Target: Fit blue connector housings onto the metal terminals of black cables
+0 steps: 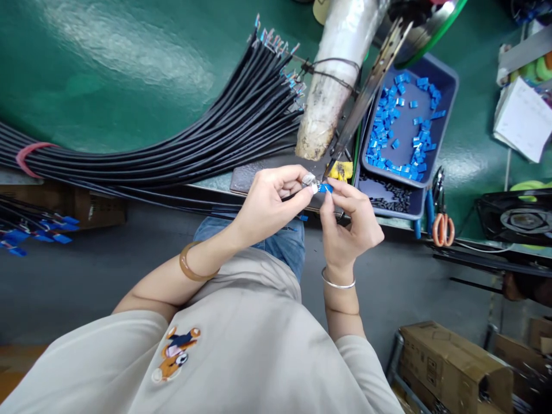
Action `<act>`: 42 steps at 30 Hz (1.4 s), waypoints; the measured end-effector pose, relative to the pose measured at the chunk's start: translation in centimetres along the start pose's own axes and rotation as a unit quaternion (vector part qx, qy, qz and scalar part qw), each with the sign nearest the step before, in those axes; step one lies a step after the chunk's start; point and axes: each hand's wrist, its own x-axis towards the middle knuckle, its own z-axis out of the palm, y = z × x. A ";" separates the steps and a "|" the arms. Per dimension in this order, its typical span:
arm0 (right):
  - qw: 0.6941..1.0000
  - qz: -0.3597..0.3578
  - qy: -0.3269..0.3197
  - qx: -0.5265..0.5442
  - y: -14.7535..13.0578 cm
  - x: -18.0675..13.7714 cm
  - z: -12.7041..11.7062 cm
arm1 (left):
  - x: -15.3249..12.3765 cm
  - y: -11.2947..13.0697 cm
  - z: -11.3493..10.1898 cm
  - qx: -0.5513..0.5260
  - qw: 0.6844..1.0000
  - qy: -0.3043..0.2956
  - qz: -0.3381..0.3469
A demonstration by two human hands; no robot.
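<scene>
At the table's front edge my right hand (348, 221) pinches a small blue connector (325, 188) between thumb and fingertips. My left hand (276, 198) meets it from the other side, its thumb and forefinger, with whitish covers on the tips, pinched at the connector's left end. What the left fingers hold there is too small and covered to make out. Just above the connector a thin metal tool tip (334, 161) points down, beside a yellow block (341, 170). Blue connectors of the same kind lie in a grey-blue bin (448, 98).
A bundle of black cables (181, 144) with stripped ends lies at left, tied with a red band (26, 158). A plastic-wrapped duct (334, 75) hangs above my hands. A lower bin (416, 210) holds small black parts; orange-handled scissors (443, 230) are beside it. Cardboard boxes (452, 362) stand at lower right.
</scene>
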 end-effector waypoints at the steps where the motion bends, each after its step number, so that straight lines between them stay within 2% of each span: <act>1: 1.000 -0.004 0.002 -0.003 0.0 0.0 0.0 | 0.1 0.0 0.0 0.000 1.000 -0.006 -0.001; 5: 0.999 0.015 -0.011 0.033 0.2 0.0 -0.1 | 0.2 0.1 -0.1 -0.005 1.000 -0.029 0.000; 14: 0.999 0.029 -0.018 0.028 0.1 0.3 0.0 | 0.5 -0.2 0.1 0.005 1.000 0.004 -0.009; 20: 1.000 0.006 -0.015 0.023 -0.2 0.9 -0.3 | 0.4 0.3 -0.1 0.012 1.000 -0.004 0.004; 26: 0.999 -0.025 -0.015 -0.020 -0.2 0.4 -0.3 | 0.3 0.3 -0.4 -0.009 0.998 -0.044 -0.033; 34: 0.998 -0.045 0.000 -0.038 -0.1 0.3 -0.3 | 0.0 0.2 -0.5 0.002 0.997 -0.056 -0.049; 42: 0.999 -0.028 -0.011 -0.034 -0.4 0.9 -0.4 | 0.4 0.2 -0.1 -0.012 0.999 -0.025 -0.024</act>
